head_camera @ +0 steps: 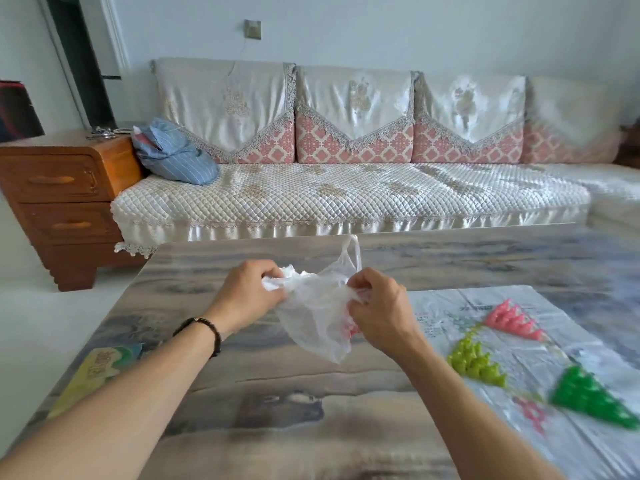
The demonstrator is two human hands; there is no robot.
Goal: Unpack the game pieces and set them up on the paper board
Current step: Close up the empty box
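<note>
Above the table I hold a thin clear plastic bag (317, 317) with both hands. My left hand (247, 294) grips its left edge and my right hand (375, 308) grips its right edge. Something red (351, 330) shows faintly through the bag by my right palm. The paper board (526, 403) lies flat on the table at the right. On it stand three triangular clusters of pieces: pink (512, 318) farthest, yellow-green (476, 363) in the middle, dark green (592, 396) nearest the right edge.
The marbled grey table (263, 403) spreads under my arms. A green and yellow game box (95, 372) lies at its left edge. Beyond the table are a white quilted sofa (346, 192) and a wooden drawer unit (59, 195) at the left.
</note>
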